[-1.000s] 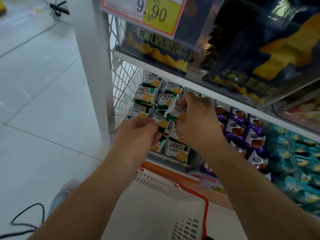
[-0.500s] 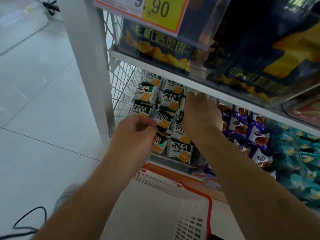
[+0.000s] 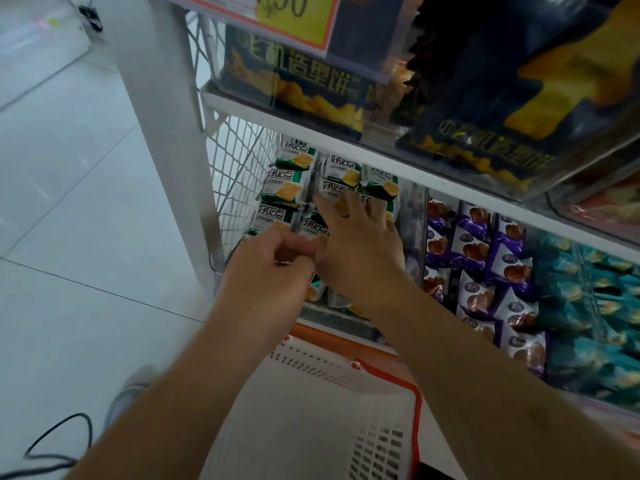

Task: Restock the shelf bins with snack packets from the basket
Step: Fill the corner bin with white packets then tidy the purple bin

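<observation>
Just now the right hand [image 3: 360,251] had changed its work: half a second before it reached deep under the shelf edge among the green-and-white snack packets [image 3: 287,188], and a second before it pinched one packet at the front of the stack, whereas at this moment it lay spread, fingers [image 3: 372,211] splayed flat against the packet faces in the leftmost bin [image 3: 332,315], holding nothing and seemingly pressing the stack back. The left hand [image 3: 273,268] stayed curled at the front of the same bin, thumb and fingertips drawn together, touching the right hand; whether a packet sat in that pinch could not be told, since the knuckles hid it. The white basket [image 3: 311,393] with its red handle waited just below the bin, and the part of it in view showed no packets. That suggested the last packet had gone in and the step had turned to tidying the rows, beside the purple packets [image 3: 485,251] next door
</observation>
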Tool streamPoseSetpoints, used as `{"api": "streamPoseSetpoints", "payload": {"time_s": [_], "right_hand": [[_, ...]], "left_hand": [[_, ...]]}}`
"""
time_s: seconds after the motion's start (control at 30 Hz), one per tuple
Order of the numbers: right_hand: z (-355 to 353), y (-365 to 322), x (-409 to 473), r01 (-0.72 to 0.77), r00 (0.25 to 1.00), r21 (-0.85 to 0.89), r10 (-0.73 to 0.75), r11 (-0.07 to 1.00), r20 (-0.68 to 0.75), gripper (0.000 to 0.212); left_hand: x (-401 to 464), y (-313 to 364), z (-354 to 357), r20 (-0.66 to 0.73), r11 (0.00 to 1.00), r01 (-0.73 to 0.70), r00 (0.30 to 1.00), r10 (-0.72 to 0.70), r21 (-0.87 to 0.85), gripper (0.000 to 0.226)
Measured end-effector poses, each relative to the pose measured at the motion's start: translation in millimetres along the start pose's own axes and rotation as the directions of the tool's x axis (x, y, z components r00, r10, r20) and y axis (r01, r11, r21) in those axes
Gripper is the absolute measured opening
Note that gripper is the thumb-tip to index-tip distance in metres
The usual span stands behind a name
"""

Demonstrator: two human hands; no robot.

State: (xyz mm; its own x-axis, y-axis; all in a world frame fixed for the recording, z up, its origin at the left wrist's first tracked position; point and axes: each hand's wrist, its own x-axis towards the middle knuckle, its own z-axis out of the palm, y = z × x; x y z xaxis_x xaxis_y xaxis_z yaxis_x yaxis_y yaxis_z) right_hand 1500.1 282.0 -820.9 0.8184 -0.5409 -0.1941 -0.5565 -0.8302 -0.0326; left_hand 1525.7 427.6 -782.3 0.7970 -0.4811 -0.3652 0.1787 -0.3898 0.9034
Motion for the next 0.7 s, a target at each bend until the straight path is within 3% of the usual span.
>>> {"api": "streamPoseSetpoints", "payload": {"time_s": [0.2, 0.43, 0.5, 0.57, 0.63, 0.7], "right_hand": [[-10.2, -5.7, -0.5, -0.035, 0.999, 0.024, 0.035, 0.999, -0.003, 0.087], [-14.9, 12.2, 5.2, -0.014, 0.998, 0.329, -0.006, 0.944, 0.061, 0.086], [-18.5, 15.2, 1.0, -0.043, 0.999, 0.339, 0.044, 0.94, 0.004, 0.082], [-22.4, 13.6, -10.0, -0.066, 0.997, 0.301, 0.053, 0.951, 0.049, 0.086], [-24.8, 12.3, -27.5, -0.052, 0.989, 0.228, 0.019, 0.972, 0.147, 0.1], [-26.4, 12.2, -42.4, -0.017, 0.985, 0.086, 0.002, 0.996, 0.171, 0.098]], "left_hand": [[-0.3, -4.8, -2.8, -0.004, 0.999, -0.043, 0.999, 0.043, 0.015, 0.02], [8.2, -11.6, -5.1, 0.028, 0.938, -0.234, 0.972, 0.235, 0.257, 0.028], [12.6, -15.7, -5.3, 0.068, 0.873, -0.304, 0.951, 0.301, 0.382, 0.033], [21.8, -22.0, -5.9, 0.139, 0.741, -0.37, 0.924, 0.356, 0.561, 0.043], [34.9, -25.1, -6.6, 0.216, 0.605, -0.38, 0.92, 0.328, 0.7, 0.057], [50.1, -19.8, -6.3, 0.292, 0.542, -0.375, 0.927, 0.236, 0.752, 0.072]]}}
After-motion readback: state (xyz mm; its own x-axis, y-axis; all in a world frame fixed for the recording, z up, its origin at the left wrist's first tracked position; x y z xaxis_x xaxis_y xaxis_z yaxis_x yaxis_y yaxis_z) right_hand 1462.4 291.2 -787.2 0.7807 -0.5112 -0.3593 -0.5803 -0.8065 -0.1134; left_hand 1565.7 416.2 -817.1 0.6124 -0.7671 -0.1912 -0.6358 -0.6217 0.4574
